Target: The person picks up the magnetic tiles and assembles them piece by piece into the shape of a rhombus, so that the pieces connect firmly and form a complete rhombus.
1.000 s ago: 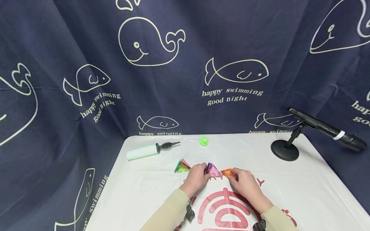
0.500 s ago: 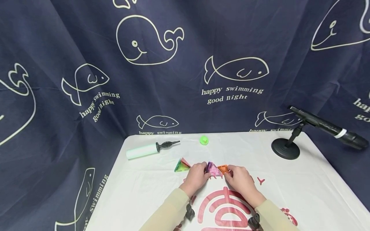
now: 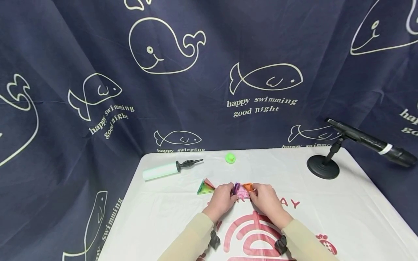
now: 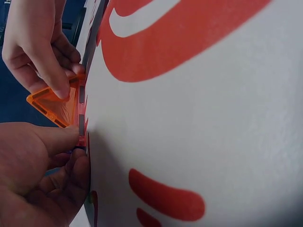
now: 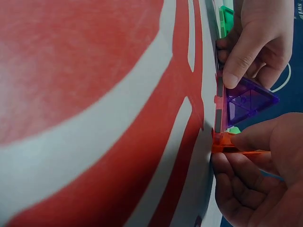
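A pink triangular magnetic tile (image 3: 242, 193) lies on the white tabletop between both hands. My left hand (image 3: 223, 198) pinches the purple magnetic tile (image 5: 250, 101), which stands tilted up along the pink tile's left side. From the right, my right hand (image 3: 267, 199) grips the orange magnetic tile (image 4: 57, 107) between thumb and fingers. That tile stands raised against the pink tile's right side in the head view. Fingers partly cover both upright tiles. Left of my left hand are a green triangular tile (image 3: 204, 188) and a red one (image 3: 209, 183), leaning together.
Behind the tiles sits a small green rubber duck (image 3: 230, 158). A hand pump (image 3: 161, 171) lies at the back left. At the back right, a black microphone (image 3: 375, 145) stands on a round-based stand (image 3: 323, 167). Dark blue curtain (image 3: 209, 90) surrounds the table (image 3: 156, 217).
My right hand has moved left with the orange tile, bringing it from beside the pink tile up against its right side. The left hand stays almost in place on the purple tile.
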Motion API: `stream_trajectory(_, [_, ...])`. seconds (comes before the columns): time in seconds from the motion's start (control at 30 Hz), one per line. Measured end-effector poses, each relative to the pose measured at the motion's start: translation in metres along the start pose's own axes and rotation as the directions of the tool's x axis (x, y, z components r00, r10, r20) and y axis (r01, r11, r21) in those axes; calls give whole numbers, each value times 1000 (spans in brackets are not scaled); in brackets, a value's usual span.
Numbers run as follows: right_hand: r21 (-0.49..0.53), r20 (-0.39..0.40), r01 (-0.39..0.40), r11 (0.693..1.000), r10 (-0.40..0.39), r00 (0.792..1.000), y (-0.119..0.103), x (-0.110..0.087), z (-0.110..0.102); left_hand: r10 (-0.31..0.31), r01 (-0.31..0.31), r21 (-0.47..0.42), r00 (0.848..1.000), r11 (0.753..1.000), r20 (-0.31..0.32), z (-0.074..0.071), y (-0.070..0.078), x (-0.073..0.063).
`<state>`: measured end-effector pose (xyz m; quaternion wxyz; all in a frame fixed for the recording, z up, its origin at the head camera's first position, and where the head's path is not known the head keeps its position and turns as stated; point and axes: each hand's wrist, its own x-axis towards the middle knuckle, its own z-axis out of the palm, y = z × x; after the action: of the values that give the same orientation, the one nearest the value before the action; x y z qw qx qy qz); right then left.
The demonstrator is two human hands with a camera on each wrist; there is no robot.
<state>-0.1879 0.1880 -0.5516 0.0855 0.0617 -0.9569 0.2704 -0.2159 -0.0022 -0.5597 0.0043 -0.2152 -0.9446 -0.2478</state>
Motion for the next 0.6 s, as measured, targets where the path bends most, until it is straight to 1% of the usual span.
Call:
stream_trajectory(0.2, [-1,1,-7,1000,7,1000,-3,4,3,10,-10,-6,1000,1000,-3,0,0,0])
stream_trajectory(0.33, [-7,-7,19,1000,-19,1000,-6,5,2,13,-13,4,1000,1000,1,1,-2,1])
stream_trajectory(0.43, [-13,-17,35,999,-35,999,-8,6,2,28,-28,0,1000,1000,-2,1,-2,1])
stream_trajectory(0.53, [-20,-11,36,999,-36,999,-8,7,1,36,-36,-4,999,999,-2,0,-2,1])
stream_trajectory(0.6, [-20,7,26,999,-26,1000,-8,6,1,39,-39,-2,999,999,4,1,-2,1])
